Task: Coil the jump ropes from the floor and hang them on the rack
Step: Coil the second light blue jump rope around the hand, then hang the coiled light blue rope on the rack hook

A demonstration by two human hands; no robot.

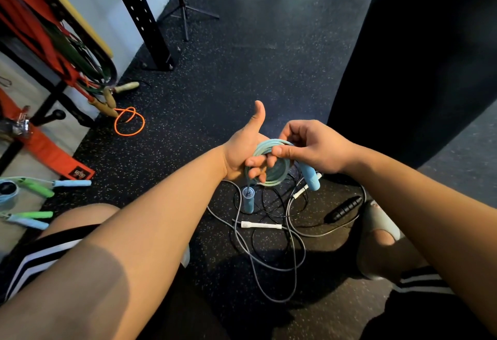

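Observation:
A light blue jump rope point(277, 171) is wound in a coil around the fingers of my left hand point(246, 148), whose thumb points up. One blue foam handle point(248, 200) dangles below that hand. My right hand point(313, 146) pinches the coil's top strands, and the other blue handle point(310, 175) hangs under it. On the floor beneath lies a tangle of grey and black ropes point(269, 248) with a white handle point(261, 225) and a black handle point(343, 209). The black rack point(48, 103) stands at the left.
An orange rope point(129, 122) with wooden handles lies by the rack's foot. Green and blue handled ropes point(35, 186) lie at the far left. A black upright post point(145, 17) and a tripod stand point(185, 11) rise behind. My knees frame the tangle.

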